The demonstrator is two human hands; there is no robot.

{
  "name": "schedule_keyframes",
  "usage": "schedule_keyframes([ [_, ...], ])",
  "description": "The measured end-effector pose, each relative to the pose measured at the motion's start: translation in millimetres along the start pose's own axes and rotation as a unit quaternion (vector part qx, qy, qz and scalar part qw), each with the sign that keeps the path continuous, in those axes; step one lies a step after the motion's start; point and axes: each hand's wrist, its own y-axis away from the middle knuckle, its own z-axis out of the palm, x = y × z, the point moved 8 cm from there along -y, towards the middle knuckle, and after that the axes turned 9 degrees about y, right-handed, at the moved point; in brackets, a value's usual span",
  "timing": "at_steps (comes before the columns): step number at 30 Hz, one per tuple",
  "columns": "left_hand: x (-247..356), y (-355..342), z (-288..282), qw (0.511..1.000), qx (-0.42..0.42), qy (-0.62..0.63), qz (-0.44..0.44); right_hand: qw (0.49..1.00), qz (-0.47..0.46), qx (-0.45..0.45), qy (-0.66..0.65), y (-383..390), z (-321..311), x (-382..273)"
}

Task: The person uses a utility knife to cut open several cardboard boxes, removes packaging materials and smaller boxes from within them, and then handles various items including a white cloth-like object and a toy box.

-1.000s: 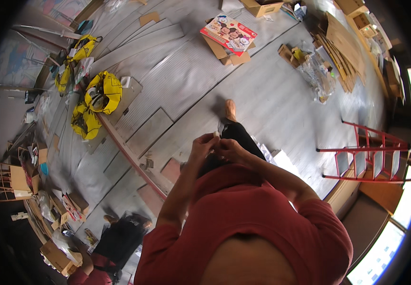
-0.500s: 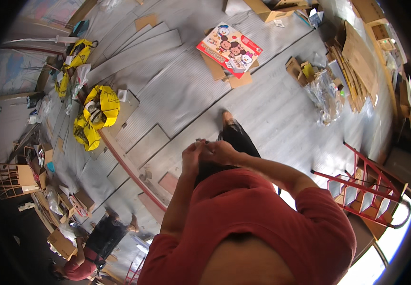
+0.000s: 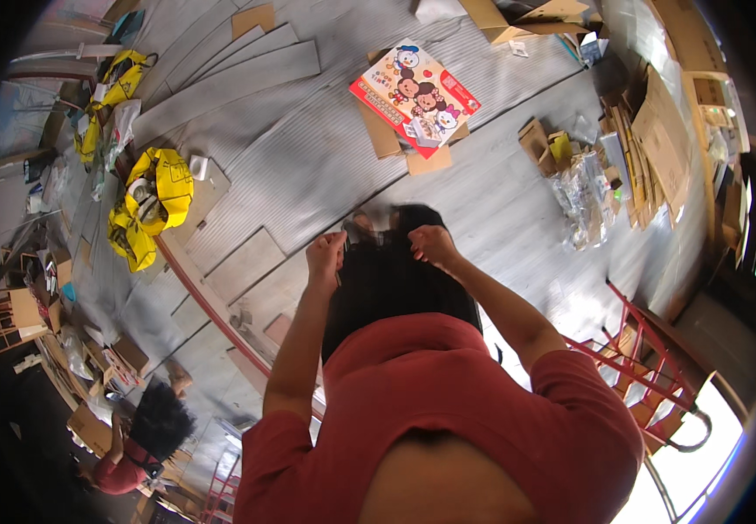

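Observation:
Both of my hands are raised apart in front of my dark trousers (image 3: 404,275). My left hand (image 3: 326,253) is closed, fingers curled inward; anything in it is too small or hidden to make out. My right hand (image 3: 433,244) is closed as well, beside the trousers' right edge, and what its fingers hold, if anything, does not show. Between the hands and a little beyond, a foot (image 3: 362,224) is smeared by motion. Ahead of me on the floor lies a red and cream box with cartoon figures (image 3: 419,96), resting on flattened brown cardboard (image 3: 378,127).
Yellow bags (image 3: 168,183) stand left by a reddish floor strip (image 3: 199,284). Right are plastic wrap and cardboard pieces (image 3: 583,188) and a red stepladder (image 3: 649,367). Another person (image 3: 138,454) bends over boxes at lower left. Open cartons (image 3: 500,22) lie at the far edge.
My hands, together before, have moved apart to either side of my trousers. The view has shifted forward, bringing the box and stepladder closer. The other person's pose is about the same.

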Motion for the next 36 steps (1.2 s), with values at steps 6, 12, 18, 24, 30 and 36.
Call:
schedule_keyframes([
  [6, -18.0, -64.8, 38.0, 0.989, 0.054, -0.128, -0.048, 0.976, 0.177, 0.125, 0.027, -71.5, -110.7, 83.3],
  [12, -75.6, -175.0, 92.0, 0.989, 0.066, -0.119, -0.053, 0.870, 0.066, 0.257, 0.415, -218.7, -253.3, 125.1],
  [18, -132.7, -326.1, 139.5, 0.968, 0.148, -0.202, 0.007, 0.851, -0.021, 0.298, 0.432, -380.4, -354.0, 56.5],
  [24, -118.3, -436.2, 168.0, 0.939, 0.215, -0.245, 0.112, 0.833, -0.028, 0.303, 0.461, -446.6, -375.3, 66.0],
  [30, -95.2, -446.2, 170.6, 0.959, 0.090, -0.265, 0.047, 0.937, 0.059, 0.215, 0.268, -394.0, -327.1, 158.7],
  [36, -51.9, -434.5, 155.2, 0.824, 0.271, -0.438, 0.235, 0.971, 0.007, 0.146, 0.192, -416.1, -344.3, 170.1],
])
